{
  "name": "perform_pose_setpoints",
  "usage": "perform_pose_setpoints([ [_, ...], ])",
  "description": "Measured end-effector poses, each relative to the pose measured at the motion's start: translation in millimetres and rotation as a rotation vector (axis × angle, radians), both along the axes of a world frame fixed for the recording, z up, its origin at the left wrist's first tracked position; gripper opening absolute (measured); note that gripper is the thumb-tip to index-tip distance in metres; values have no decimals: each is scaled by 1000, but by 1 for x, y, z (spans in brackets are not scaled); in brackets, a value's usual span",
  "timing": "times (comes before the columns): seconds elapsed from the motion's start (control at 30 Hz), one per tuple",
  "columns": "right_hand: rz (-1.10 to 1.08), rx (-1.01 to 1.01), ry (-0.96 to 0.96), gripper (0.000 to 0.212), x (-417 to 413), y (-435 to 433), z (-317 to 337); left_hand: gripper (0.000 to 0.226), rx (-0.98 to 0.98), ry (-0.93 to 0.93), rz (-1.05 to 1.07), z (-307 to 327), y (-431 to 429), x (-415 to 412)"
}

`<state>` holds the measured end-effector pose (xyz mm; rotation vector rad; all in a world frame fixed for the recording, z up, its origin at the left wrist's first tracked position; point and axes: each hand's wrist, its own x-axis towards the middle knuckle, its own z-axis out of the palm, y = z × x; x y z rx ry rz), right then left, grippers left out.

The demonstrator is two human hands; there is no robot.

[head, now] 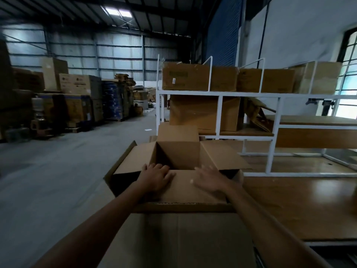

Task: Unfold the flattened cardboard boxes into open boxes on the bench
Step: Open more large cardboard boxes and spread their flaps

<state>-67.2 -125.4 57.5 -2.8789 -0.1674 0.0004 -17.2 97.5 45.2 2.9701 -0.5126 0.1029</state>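
A brown cardboard box (179,157) stands open in front of me, its far flap upright and its side flaps spread outward. Both my hands rest flat on the near flap, which is folded toward me. My left hand (156,177) lies palm down at the flap's left part, fingers at the edge of the opening. My right hand (209,179) is blurred, palm down on the flap's right part, fingers spread. The box's near wall (183,238) fills the bottom of the view. The wooden bench (301,206) extends to the right.
A white metal rack (219,97) behind the box holds several brown cartons and flattened cardboard. Stacked cartons on pallets (77,101) line the far left of the warehouse. Grey concrete floor (48,180) lies to the left. A window (347,84) is at far right.
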Motion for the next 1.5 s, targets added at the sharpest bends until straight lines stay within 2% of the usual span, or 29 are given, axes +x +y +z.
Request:
perform_pose_setpoints([
  [0.1, -51, -8, -74, 84, 2, 5, -32, 61, 61, -3, 44, -6, -2, 0],
  [0.27, -43, -2, -46, 88, -2, 1, -27, 63, 64, 60, 58, 4, -6, -10],
  [0.37, -49, 52, -31, 85, -9, 0, -21, 64, 39, 77, 65, 9, -10, -12],
  [0.43, -46, 113, -28, 76, -17, -2, -12, 65, 14, 85, 31, 10, -14, -17],
  [0.53, -45, 287, -46, 65, -35, -5, -3, 68, -56, 104, -97, 8, -19, -25],
  [0.6, -55, 377, -78, 63, -50, -6, -3, 77, -106, 66, -172, 5, -24, -34],
  [0.7, -89, 480, -182, 62, -73, -16, -10, 60, -273, -51, -243, 0, -39, -59],
  [0.87, -120, 602, -414, 72, -116, -55, -39, 50, -496, -188, -362, 11, -68, -101],
  [0.93, -167, 695, -442, 76, -144, -79, -60, 52, -595, -176, -406, -2, -86, -116],
  [1.07, -312, 712, -439, 87, -202, -133, -114, 58, -736, -199, -531, -57, -138, -163],
  [1.13, -376, 723, -437, 87, -234, -161, -140, 59, -828, -144, -547, -93, -171, -194],
  [1.23, -460, 802, -421, 87, -282, -198, -175, 61, -907, 72, -505, -153, -228, -239],
  [1.37, -625, 861, -364, 89, -335, -256, -220, 65, -811, 293, -525, -212, -306, -281],
  [1.5, -786, 804, -284, 85, -387, -315, -267, 61, -766, 373, -616, -231, -385, -307],
])
